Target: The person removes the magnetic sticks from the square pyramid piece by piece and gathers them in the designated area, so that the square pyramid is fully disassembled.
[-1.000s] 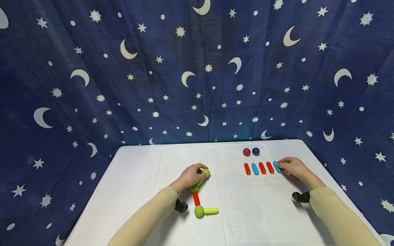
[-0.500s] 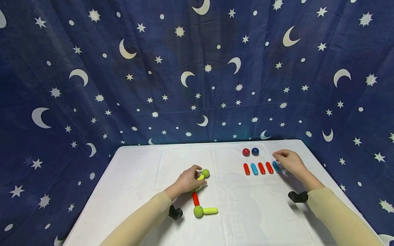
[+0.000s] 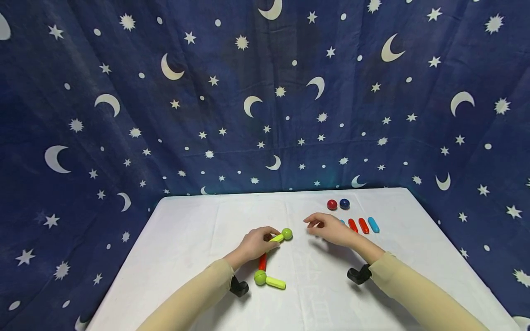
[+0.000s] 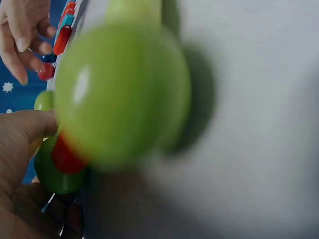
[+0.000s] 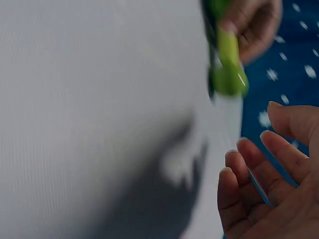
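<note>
My left hand [image 3: 253, 243] grips a toy construction of balls and rods near its middle, thumb and fingers around it. Its far green ball [image 3: 287, 234] and a yellow-green rod [image 3: 278, 238] stick out past the fingertips. Nearer to me are its red rod [image 3: 262, 263], another green ball [image 3: 260, 277] and a yellow-green rod [image 3: 275, 282]. The left wrist view shows a middle green ball [image 4: 60, 169] by the thumb. My right hand [image 3: 333, 228] hovers to the right of the far ball, fingers loosely bent and holding nothing, as the right wrist view confirms.
Right of centre lies a row of loose rods, including a red rod [image 3: 364, 225] and a blue rod [image 3: 373, 225]; my right hand hides its left end. Behind them sit a red ball [image 3: 332, 204] and a dark blue ball [image 3: 344, 203]. A starry curtain [image 3: 265, 115] hangs behind the white table [image 3: 190, 230].
My right hand has left the rightmost blue rod, which stays on the table, and moved left toward the construction. The left hand has turned the construction slightly; its far ball has shifted right.
</note>
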### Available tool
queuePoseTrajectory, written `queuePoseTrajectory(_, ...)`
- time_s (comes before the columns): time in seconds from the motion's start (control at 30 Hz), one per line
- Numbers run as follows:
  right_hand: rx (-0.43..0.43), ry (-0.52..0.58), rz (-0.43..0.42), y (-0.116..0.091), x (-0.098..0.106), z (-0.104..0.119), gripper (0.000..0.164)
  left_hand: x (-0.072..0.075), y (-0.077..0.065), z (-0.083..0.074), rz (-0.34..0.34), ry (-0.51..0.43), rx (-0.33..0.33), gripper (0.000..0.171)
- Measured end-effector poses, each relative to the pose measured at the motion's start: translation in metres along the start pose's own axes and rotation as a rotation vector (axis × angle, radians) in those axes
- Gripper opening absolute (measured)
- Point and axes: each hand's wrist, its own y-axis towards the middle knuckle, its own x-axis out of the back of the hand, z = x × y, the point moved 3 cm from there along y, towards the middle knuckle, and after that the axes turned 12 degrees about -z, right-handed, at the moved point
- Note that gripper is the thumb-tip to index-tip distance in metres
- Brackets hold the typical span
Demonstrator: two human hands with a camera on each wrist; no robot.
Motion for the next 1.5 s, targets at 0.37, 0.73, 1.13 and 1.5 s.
queuePoseTrajectory(0.37, -0.022, -0.059, 0.072, 0.008, -0.052, 0.005, 0.044, -0.002, 0.006, -0.001, 0.063, -0.056, 0.014, 0.026)
queuePoseTrajectory(0.73, -0.013, -0.065, 0.065, 0.011, -0.053, 0.005, 0.034, -0.001, 0.007, -0.001, 0.084, -0.091, 0.040, 0.019)
queuePoseTrajectory(1.13, -0.042, 0.021, 0.054, 0.012, -0.053, -0.001, 0.030, 0.002, 0.009, -0.001, 0.093, -0.128, 0.076, 0.019)
queuePoseTrajectory(1.5, -0.037, 0.037, 0.064, 0.012, -0.052, 0.000, 0.031, 0.001, 0.011, 0.000, 0.109, -0.133, 0.089, 0.019)
